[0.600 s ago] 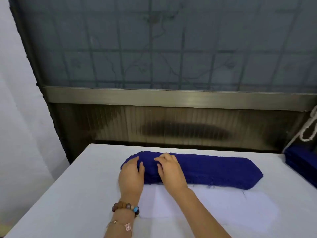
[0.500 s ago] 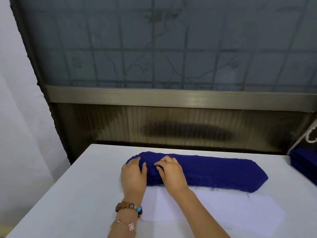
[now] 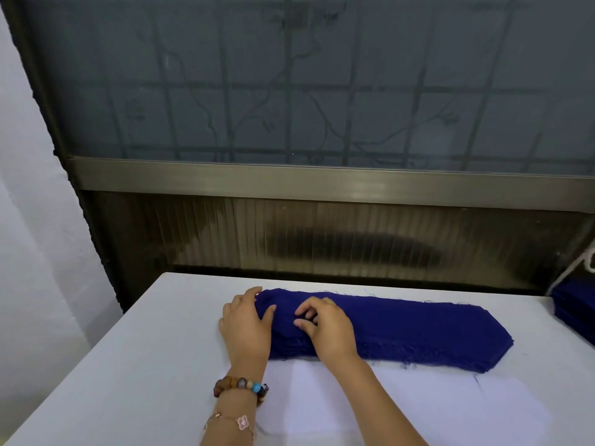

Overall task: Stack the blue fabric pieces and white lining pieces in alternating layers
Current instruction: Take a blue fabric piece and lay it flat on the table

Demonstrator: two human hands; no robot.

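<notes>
We see two hands, two blue piles, one flat white patch and one desk (image 3: 128, 365). The big stack of blue fabric pieces (image 3: 402, 329) lies across the middle of the desk. It has too many layers for us to count. The white lining (image 3: 418, 403) lies flat on the desk just in front of it, and we cannot tell how many pieces it is. A second blue pile (image 3: 576, 310) sits at the far right edge, next to a white cord (image 3: 589, 262).

The left hand (image 3: 248, 326) rests against the left end of the stack. Its grip is wide and holds nothing, with the thumb on top of the cloth. The right hand (image 3: 328, 329) sits on top of the stack just beside it. Its fingers are bent and its grip is narrow. We cannot tell if it pinches the top piece or only presses on it.

The left wrist has two bracelets: a bead bracelet (image 3: 241, 386) and a thin chain with a flower (image 3: 231, 421).

A moment ago the right fingers lay flatter on the cloth, and now they curl more. The left hand has slid a little more round the end. The stack and the lining have stayed in place.
</notes>
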